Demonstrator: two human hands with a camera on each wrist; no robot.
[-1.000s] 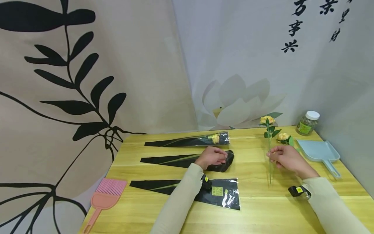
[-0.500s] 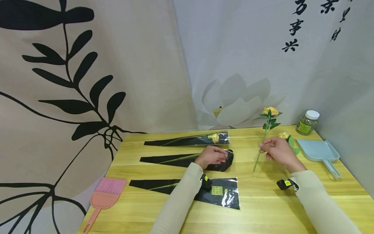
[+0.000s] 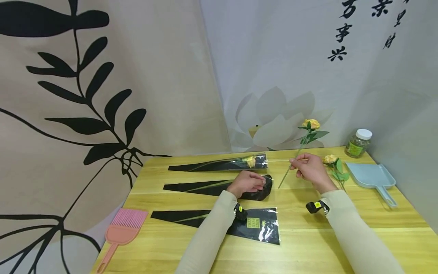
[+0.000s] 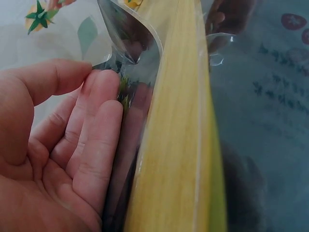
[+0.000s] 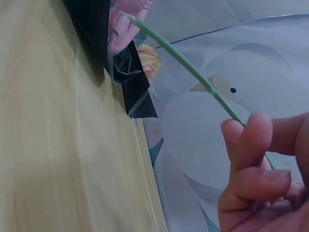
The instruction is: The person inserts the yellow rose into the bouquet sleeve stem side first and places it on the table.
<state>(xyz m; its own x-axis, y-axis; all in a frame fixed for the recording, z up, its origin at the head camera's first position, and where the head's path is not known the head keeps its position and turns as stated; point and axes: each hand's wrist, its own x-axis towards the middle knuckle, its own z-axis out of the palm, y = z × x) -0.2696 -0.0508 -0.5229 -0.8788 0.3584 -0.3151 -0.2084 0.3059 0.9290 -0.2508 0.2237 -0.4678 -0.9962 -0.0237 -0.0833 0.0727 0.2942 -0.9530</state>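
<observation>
Between thumb and fingertips, my left hand pinches the mouth edge of the middle black flower sleeve, which bulges open at its right end. In the left wrist view, the sleeve's film curves up beside the fingers. My right hand pinches the green stem of a yellow artificial rose. The bloom is up and the stem slants down-left, its lower end near the sleeve's mouth. A flat black sleeve lies nearer, partly under the left forearm. Farther back, another sleeve has a yellow rose inside.
A second loose yellow rose lies right of the right hand. Beyond it are a blue dustpan and a white-lidded jar. A pink brush rests at the table's left edge. Printed cloth hangs behind the table.
My right hand has moved left and slightly away with the rose, tilting its stem so the lower end points toward the middle sleeve's mouth. The left hand stays at the sleeve.
</observation>
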